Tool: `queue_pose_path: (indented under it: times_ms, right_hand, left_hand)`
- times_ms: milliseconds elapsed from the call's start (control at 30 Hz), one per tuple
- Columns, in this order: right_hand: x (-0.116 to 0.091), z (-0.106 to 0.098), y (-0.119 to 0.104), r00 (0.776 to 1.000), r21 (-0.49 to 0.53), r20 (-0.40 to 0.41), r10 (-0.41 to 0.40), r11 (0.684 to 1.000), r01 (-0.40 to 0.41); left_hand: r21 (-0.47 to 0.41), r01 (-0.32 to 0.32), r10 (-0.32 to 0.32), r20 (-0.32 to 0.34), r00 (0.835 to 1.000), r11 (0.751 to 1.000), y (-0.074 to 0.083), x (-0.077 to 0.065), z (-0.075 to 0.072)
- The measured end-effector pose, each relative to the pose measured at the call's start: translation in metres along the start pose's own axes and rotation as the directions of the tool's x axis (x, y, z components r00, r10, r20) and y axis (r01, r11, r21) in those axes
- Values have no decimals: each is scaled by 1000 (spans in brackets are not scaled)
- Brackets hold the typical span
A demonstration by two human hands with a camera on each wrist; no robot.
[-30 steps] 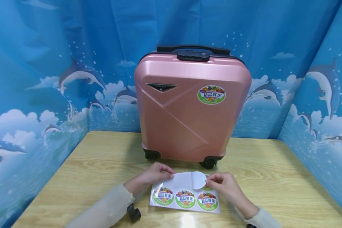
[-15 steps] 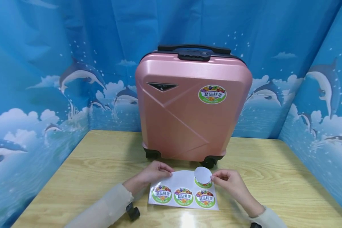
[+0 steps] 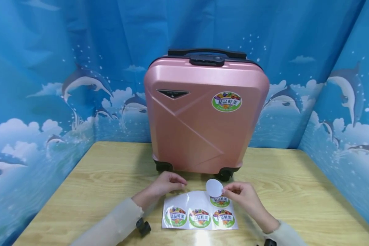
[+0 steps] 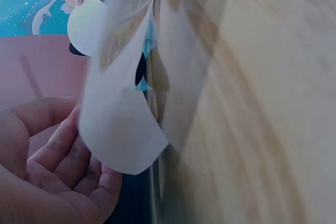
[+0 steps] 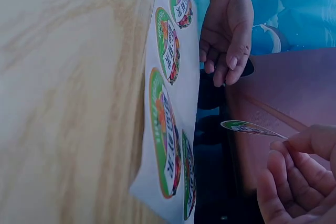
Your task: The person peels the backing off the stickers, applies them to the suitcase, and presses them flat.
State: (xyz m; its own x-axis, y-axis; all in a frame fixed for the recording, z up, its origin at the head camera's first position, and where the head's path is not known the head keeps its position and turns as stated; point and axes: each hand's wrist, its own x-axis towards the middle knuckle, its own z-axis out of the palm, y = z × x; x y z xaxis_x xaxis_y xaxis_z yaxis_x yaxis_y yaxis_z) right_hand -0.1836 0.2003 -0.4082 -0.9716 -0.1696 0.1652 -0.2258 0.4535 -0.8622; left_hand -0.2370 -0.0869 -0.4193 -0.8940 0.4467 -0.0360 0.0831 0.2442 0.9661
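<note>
My right hand (image 3: 243,197) pinches a round fruit sticker (image 3: 214,188) by its edge. The sticker's white back faces the head camera, while its green printed face shows edge-on in the right wrist view. Below it on the table lies a glossy white sticker sheet (image 3: 196,199) with several fruit stickers, its far left part bare and slightly curled up. My left hand (image 3: 165,185) hovers just beyond the sheet's far left corner. Its fingers are loosely bent and hold nothing; in the left wrist view they are close beside the curled sheet edge.
Behind the sheet a pink suitcase (image 3: 200,133) stands upright on the wooden table (image 3: 110,171). One fruit sticker (image 3: 227,101) is on its upper right front. Blue dolphin-print curtains (image 3: 117,51) enclose the back and sides.
The sticker has come off the sheet in my right hand, lifting up and slightly left. My left hand has let go of the sheet, which has dropped towards the table.
</note>
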Motion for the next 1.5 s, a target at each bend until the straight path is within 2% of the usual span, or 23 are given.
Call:
queue_pose_path:
  times_ms: [167,400,700,867,1067,1300,1500]
  right_hand:
    - [2,5,-5,1000,-9,-2,-19,1000,19]
    - [4,13,-15,1000,-9,-13,-4,1000,4]
    - [9,22,-23,997,3,-31,-70,998,70]
    - [11,26,-25,996,-7,-37,-85,996,85]
    - [13,31,-28,993,-23,-51,-111,994,110]
    - [12,35,-32,982,-19,-51,-184,983,184]
    - [12,38,-32,971,-48,-88,-222,975,218]
  left_hand:
    - [3,-23,23,25,999,1000,5,1,0]
    - [-38,-84,86,64,994,996,17,1,5]
    - [-44,-75,78,65,995,996,29,-1,11]
    - [-42,-107,110,75,991,993,37,-2,15]
    - [-81,-133,139,80,987,988,44,-2,21]
    - [-46,-120,122,53,991,992,49,-2,28]
    - [-25,-112,112,33,993,993,47,2,33]
